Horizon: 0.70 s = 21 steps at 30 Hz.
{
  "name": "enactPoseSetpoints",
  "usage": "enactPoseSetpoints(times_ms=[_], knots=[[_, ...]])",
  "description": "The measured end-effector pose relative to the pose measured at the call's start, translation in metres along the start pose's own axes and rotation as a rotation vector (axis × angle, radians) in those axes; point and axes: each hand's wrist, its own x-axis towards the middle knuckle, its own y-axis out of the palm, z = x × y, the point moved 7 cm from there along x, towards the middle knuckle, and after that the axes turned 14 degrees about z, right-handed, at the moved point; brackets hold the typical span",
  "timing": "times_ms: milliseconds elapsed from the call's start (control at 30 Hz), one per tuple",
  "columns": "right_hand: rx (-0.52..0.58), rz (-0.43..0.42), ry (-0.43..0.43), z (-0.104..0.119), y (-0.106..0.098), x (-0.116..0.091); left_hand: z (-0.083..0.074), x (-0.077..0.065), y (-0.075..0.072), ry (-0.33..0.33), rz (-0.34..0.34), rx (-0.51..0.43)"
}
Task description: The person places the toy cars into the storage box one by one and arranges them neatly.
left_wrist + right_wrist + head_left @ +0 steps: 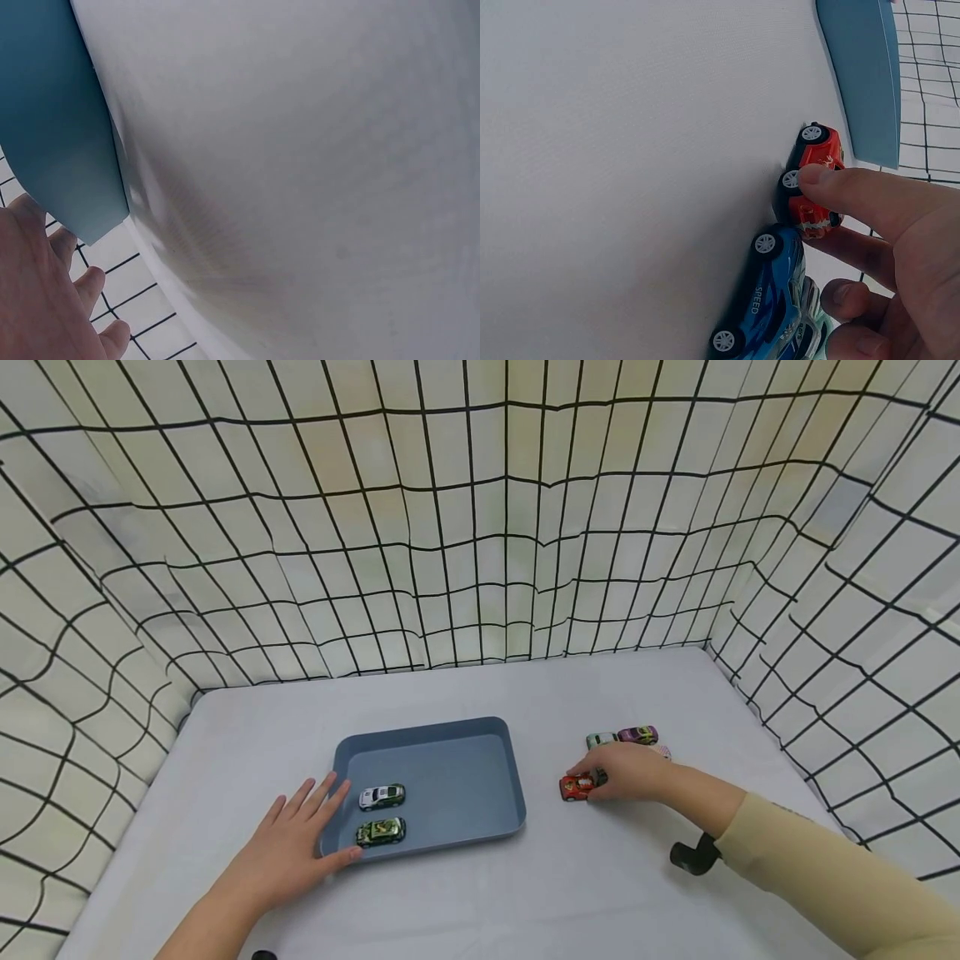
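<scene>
In the head view, a red toy car (pixel 576 787) sits on the white cloth right of the blue-grey tray (pixel 517 777). My right hand (pixel 630 770) pinches it between thumb and fingers; the right wrist view shows the thumb across the side of the red car (pixel 821 154). Close behind it in that view is a blue toy car (pixel 769 304) marked "SPEED". My left hand (pixel 288 852) lies with spread, straight fingers at the tray's left edge. Inside the tray are a white-and-green toy car (pixel 382 797) and a camouflage toy car (pixel 381 832).
Beyond the right hand stand a purple toy car (pixel 638 735) and a pale green one (pixel 602 740), with another partly hidden by the hand. A black object (pixel 694 855) lies by the right sleeve. Black-gridded white netting (pixel 480 527) walls the table at the back and sides.
</scene>
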Motion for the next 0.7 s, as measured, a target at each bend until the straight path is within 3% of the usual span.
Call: enactPoseSetpoints(times_ms=[700], knots=[[0.087,-0.021,-0.062,0.003,-0.011,-0.001,-0.001,0.000,0.000,-0.001,0.004,0.012]])
